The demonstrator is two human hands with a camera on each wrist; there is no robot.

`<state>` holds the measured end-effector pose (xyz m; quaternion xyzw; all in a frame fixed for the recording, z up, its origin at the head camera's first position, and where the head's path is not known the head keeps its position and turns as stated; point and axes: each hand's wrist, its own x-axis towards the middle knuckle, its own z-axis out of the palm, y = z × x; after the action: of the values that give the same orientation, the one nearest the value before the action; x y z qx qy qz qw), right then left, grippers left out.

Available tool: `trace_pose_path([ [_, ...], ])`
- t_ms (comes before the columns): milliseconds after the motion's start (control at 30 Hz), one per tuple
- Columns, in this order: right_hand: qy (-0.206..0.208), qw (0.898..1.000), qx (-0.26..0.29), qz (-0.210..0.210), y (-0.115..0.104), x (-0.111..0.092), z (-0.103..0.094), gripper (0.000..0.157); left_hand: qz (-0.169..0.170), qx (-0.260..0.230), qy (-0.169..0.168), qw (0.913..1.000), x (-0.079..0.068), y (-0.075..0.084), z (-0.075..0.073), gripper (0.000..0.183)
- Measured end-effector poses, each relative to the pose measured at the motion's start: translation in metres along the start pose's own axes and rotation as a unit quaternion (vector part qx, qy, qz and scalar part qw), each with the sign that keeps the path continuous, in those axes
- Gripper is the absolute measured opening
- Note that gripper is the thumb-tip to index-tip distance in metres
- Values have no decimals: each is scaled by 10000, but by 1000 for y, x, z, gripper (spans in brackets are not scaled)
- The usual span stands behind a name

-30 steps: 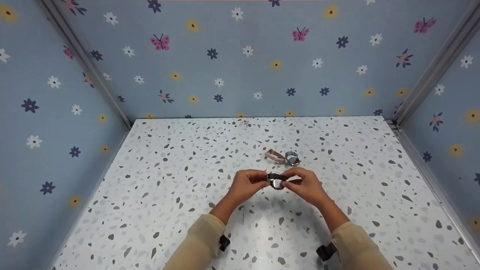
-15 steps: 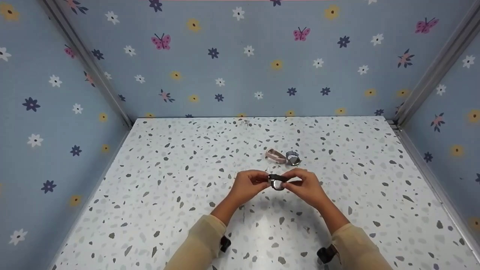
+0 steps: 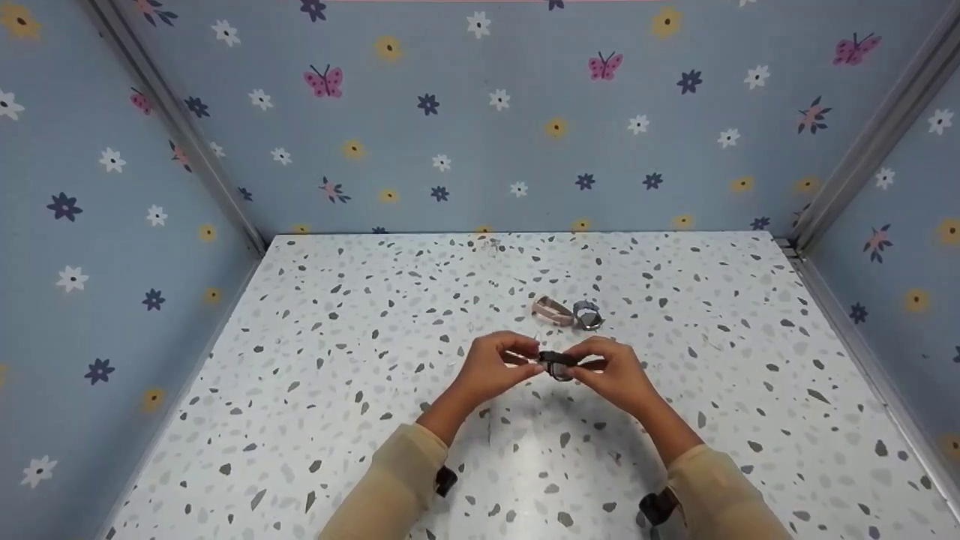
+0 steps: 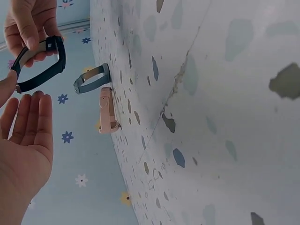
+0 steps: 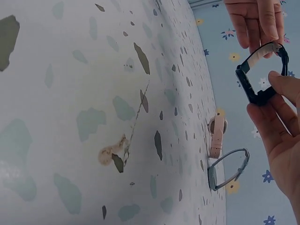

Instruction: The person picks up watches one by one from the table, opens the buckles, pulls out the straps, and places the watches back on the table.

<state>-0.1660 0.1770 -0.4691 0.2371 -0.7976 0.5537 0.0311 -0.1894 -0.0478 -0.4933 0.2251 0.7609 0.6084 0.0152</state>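
Observation:
A dark wristwatch (image 3: 553, 358), its strap bent into a loop, is held in the air between the two hands. My left hand (image 3: 484, 370) pinches one side of the loop near its end, thumb lowest. On the other side my right hand (image 3: 613, 373) grips the watch between thumb and fingers. In the left wrist view the loop of the dark wristwatch (image 4: 47, 76) shows from the side, the left hand's (image 4: 28, 150) other fingers stretched out below. The right wrist view shows the wristwatch (image 5: 244, 82) with a pale inner strap face. Its dial is mostly hidden.
A pink-strapped watch (image 3: 553, 312) and a grey-blue watch (image 3: 588, 316) lie side by side just beyond the hands on the white speckled tabletop (image 3: 360, 315). Blue flowered panels (image 3: 465, 135) enclose the table at the back and both sides.
The left index finger has lifted a little away from its thumb. The held watch has tilted, so its bright face shows less. The right hand stays nearly still.

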Motion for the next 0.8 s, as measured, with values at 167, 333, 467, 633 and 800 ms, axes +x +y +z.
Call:
trace_pose_path([
  [167,-89,9993,-251,-246,0,1,0,19,460,606,-277,9967,3,5,-2,28],
  [333,-116,9980,-406,-473,0,0,-1,19,749,1372,-538,9862,6,10,-1,25],
  [467,-128,9966,-522,-620,1,0,-1,19,848,1829,-700,9770,8,13,0,19],
  [633,-168,9961,-620,-609,1,-2,-2,19,1001,2419,-867,9612,8,16,1,15],
  [800,-247,9954,-660,-648,0,-2,-4,18,1163,2660,-922,9525,8,18,2,14],
])
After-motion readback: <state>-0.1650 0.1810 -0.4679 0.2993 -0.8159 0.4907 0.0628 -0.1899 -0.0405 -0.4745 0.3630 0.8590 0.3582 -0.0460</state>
